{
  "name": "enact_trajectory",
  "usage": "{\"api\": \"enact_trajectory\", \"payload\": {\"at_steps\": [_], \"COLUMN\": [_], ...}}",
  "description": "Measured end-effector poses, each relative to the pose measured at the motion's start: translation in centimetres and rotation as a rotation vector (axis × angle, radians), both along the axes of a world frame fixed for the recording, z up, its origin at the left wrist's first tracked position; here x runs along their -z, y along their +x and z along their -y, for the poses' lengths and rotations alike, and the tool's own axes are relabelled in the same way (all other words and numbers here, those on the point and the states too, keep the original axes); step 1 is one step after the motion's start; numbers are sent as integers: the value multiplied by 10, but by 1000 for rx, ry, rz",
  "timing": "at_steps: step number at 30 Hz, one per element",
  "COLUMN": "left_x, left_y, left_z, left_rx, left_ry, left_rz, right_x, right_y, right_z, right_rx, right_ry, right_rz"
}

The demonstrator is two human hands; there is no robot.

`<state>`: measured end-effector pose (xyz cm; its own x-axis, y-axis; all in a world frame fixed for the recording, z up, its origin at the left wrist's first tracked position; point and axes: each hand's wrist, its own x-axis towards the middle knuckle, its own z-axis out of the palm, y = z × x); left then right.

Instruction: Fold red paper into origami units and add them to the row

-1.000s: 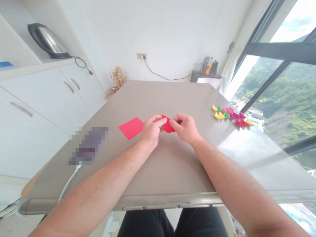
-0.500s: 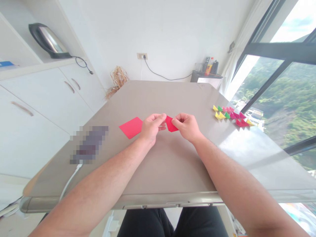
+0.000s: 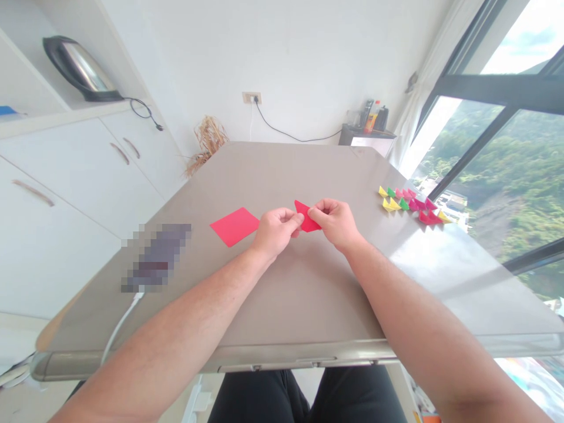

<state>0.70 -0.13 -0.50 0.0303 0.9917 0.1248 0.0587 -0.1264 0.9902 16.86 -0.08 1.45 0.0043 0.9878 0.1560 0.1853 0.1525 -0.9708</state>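
Head view — both hands (image 3: pixel 277 232) (image 3: pixel 338 224) pinch folded red paper (image 3: pixel 310 224) — bottle label (image 3: pixel 371 121) illegible.

One head-worn camera gives the single view. It sits above the near edge of the surface (image 3: pixel 291 294) and looks forward and down across it, so the surface fills the middle of the frame and the far wall (image 3: pixel 282 53) spans the top. The wearer's own legs (image 3: pixel 253 399) show at bottom centre; the left forearm (image 3: pixel 194 329) and right forearm (image 3: pixel 409 317) enter large from the lower corners, close to the lens. The left hand (image 3: pixel 277 230) and right hand (image 3: pixel 337 223) sit near the frame's centre, farther off. Coverage is wide, from cabinets (image 3: pixel 57 153) at the left to a window (image 3: pixel 497 153) at the right, with upright edges leaning outward.
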Motion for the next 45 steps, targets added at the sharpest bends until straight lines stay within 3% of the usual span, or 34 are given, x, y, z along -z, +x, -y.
{"api": "enact_trajectory", "payload": {"at_steps": [7, 16, 24, 32, 39, 45], "left_x": [-3, -6, -8, -7, -7, -7], "left_y": [2, -1, 0, -1, -4, -1], "left_z": [2, 5, 10, 0, 0, 1], "left_rx": [36, 198, 314, 73, 113, 21], "left_ry": [-15, -60, -64, -62, -118, -141], "left_rz": [-57, -232, -127, 101, 192, 229], "right_x": [3, 5, 1, -2, 10, 15], "right_y": [3, 5, 7, 4, 3, -5], "right_z": [-4, -5, -2, 1, -6, -1], "right_rx": [25, 40, -38, -104, -34, 149], "right_ry": [5, 3, -10, 57, 67, 390], "right_rz": [-12, 1, 34, 6, 69, 372]}}
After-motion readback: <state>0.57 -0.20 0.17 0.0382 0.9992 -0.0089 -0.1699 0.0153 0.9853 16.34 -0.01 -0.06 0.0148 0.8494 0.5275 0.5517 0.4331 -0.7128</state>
